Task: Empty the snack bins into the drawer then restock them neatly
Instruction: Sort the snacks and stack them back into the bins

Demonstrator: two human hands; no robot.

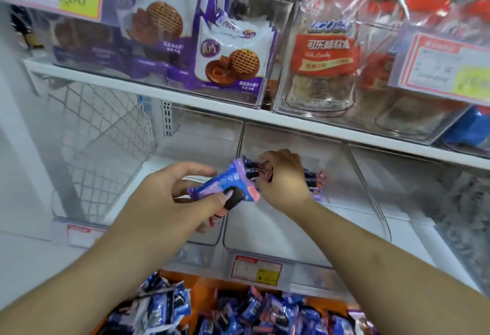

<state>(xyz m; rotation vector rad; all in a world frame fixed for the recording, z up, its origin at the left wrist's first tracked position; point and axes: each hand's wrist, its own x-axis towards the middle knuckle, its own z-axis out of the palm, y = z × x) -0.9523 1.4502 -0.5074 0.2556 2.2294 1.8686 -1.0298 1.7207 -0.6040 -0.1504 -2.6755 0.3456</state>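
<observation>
Much here is hard for us to read: the printing on the blue cookie packets blurs, our right palm hides most of what it grasps, and the frame's lower edge cuts off the orange drawer [204,285] heaped with loose blue packets [265,310].

Our left hand [172,202] pinches a blue-and-pink wrapped chocolate sandwich cookie packet [225,188] between thumb and fingers, the packet jutting rightward past the thumb. Our right hand [283,178] curls round a small bundle of blue cookie packets [314,179], their ends poking out beyond the knuckles. Both hands hover over the clear plastic bin [278,231] in the middle of the lower white shelf [265,115]; its front bears a red-and-yellow price label [256,269].

Above, clear bins hold purple-and-white waffle cookie bags [230,58] and red-labelled transparent candy bags [326,50]. A white wire mesh panel [100,127] stands left.
</observation>
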